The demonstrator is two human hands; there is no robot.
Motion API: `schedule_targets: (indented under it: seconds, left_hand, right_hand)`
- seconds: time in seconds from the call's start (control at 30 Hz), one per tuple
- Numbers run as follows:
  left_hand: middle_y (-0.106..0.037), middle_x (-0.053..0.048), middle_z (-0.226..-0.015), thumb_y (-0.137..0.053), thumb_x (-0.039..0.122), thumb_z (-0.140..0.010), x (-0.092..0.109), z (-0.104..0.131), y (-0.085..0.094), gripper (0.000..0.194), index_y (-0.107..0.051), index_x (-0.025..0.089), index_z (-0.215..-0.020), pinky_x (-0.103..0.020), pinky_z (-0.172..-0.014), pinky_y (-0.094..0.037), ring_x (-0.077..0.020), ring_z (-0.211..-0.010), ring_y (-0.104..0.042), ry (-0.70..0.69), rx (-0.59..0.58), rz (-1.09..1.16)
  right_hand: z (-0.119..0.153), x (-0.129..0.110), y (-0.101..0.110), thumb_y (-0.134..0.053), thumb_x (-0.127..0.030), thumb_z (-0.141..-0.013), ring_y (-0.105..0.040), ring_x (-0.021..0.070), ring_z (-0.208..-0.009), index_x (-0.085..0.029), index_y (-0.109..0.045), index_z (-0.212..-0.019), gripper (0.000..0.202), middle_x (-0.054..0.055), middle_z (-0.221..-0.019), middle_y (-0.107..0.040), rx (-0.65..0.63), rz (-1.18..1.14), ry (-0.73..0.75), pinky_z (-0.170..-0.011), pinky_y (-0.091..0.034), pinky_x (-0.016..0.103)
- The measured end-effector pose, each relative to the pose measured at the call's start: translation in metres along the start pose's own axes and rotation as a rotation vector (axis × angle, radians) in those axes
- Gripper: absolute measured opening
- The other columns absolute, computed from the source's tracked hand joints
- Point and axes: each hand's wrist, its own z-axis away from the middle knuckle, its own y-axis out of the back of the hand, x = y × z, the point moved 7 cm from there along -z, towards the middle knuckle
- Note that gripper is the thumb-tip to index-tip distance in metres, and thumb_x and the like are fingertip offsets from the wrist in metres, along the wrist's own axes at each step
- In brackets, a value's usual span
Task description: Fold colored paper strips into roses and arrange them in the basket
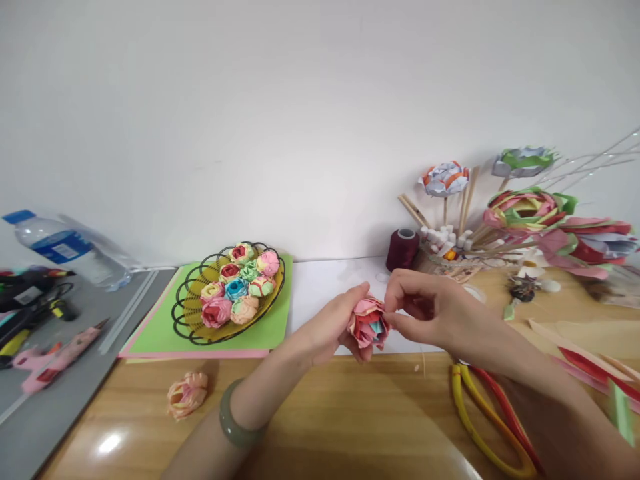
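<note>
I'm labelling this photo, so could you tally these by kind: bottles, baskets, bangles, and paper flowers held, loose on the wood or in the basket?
Plastic bottle: 1
Basket: 1
Bangle: 1
Held paper flower: 1
Loose paper flower: 1
Basketed paper flowers: 9
Total: 14

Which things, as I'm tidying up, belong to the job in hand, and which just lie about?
Probably the job's: pink paper flower, held by left hand and right hand; basket of flowers.

Apparently lying about: water bottle, thread spool, pink glue gun.

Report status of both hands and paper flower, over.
Left hand holding pink paper flower. Right hand pinching its edge. Yellow, red handles beside right forearm.
</note>
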Motion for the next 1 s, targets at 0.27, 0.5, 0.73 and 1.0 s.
schedule_targets:
  seconds: [0.27, 0.5, 0.73, 1.0]
  left_hand:
    - [-0.058, -0.004, -0.054, -0.026, 0.053, -0.087, -0.002, 0.001, -0.003, 0.060, -0.065, 0.008, -0.080, -0.019, -0.035, -0.036, -0.0079, -0.035, -0.046, 0.069, -0.086, 0.080]
    - [-0.060, -0.005, -0.054, -0.029, 0.055, -0.085, 0.000, 0.000, -0.002, 0.059, -0.064, 0.008, -0.077, -0.018, -0.036, -0.029, -0.0064, -0.035, -0.043, 0.048, -0.066, 0.072]
    - [-0.063, -0.006, -0.060, -0.035, 0.070, -0.076, 0.014, -0.001, 0.001, 0.066, -0.064, 0.011, -0.086, -0.016, -0.037, -0.025, -0.0085, -0.045, -0.049, -0.162, -0.039, 0.202]
    - [-0.066, -0.007, -0.071, -0.050, 0.059, -0.078, 0.024, 0.000, 0.001, 0.052, -0.064, 0.011, -0.090, -0.017, -0.046, -0.043, -0.0125, -0.059, -0.061, -0.366, -0.079, 0.294]
  right_hand:
    - [-0.002, 0.016, 0.004, -0.065, -0.030, -0.071, -0.042, 0.0091, -0.053, -0.019, -0.047, -0.066, 0.022, -0.006, -0.056, -0.047, 0.005, -0.361, -0.136, -0.048, -0.030, 0.022]
    - [-0.001, 0.016, 0.012, -0.067, -0.031, -0.071, -0.039, 0.0086, -0.051, -0.020, -0.049, -0.069, 0.021, -0.006, -0.055, -0.044, 0.130, -0.286, -0.075, -0.045, -0.028, 0.021]
    - [0.003, 0.000, 0.019, -0.059, -0.035, -0.079, -0.046, 0.0105, -0.053, -0.021, -0.056, -0.075, 0.015, -0.002, -0.061, -0.052, 0.219, -0.184, 0.026, -0.046, -0.034, 0.023]
    - [0.010, -0.017, 0.025, -0.057, -0.026, -0.082, -0.044, 0.0096, -0.051, -0.022, -0.067, -0.078, 0.012, -0.001, -0.064, -0.056, 0.338, 0.152, 0.224, -0.045, -0.032, 0.024]
